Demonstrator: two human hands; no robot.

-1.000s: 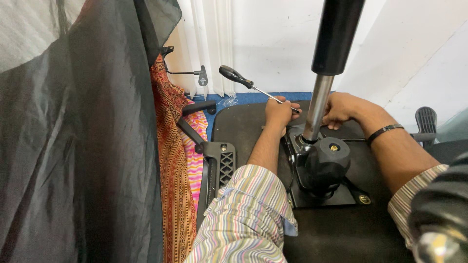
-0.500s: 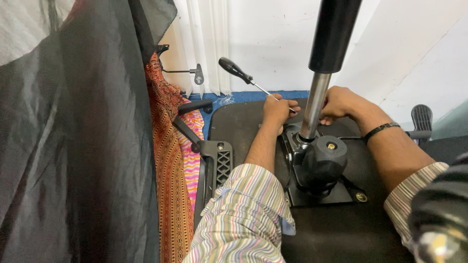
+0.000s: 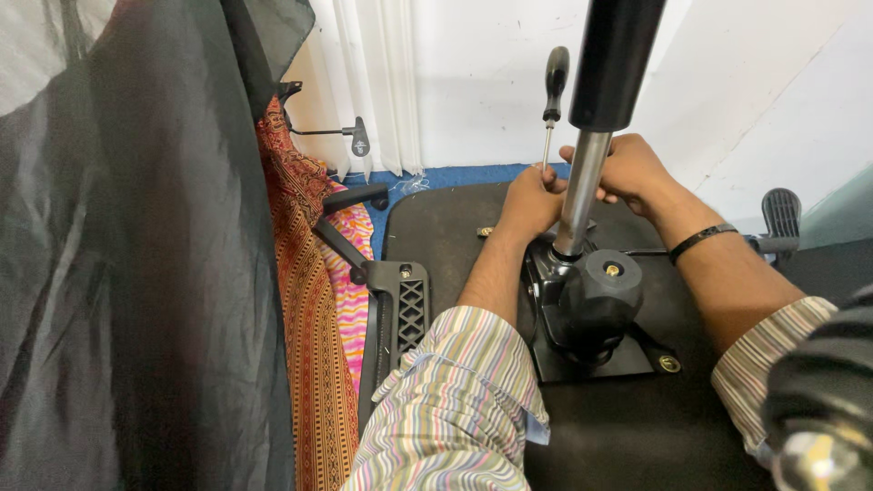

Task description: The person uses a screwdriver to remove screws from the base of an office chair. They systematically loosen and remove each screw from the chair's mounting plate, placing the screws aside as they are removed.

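The left hand point(image 3: 527, 202) is closed around the thin steel shank of a black-handled screwdriver point(image 3: 551, 100), which stands nearly upright, its long axis vertical, handle up and tip down toward the black metal mechanism plate point(image 3: 591, 350) bolted to the underside of the overturned black chair seat point(image 3: 455, 227). The tip itself is hidden behind the fingers, so I cannot tell exactly what it meets. The right hand point(image 3: 627, 168) sits just beside, on the far side of the chrome and black gas-lift column point(image 3: 591, 136), fingers curled near the shank; it seems to steady the tool, though the column hides the contact. The left hand is the nearer one to the screwdriver.

The column rises between the two forearms and crowds the tool on its right. To the left there is open seat surface, with a small brass-coloured screw point(image 3: 485, 232) lying on it, then a black plastic armrest bracket point(image 3: 400, 309) and patterned orange fabric point(image 3: 309, 300) beyond the seat's edge.
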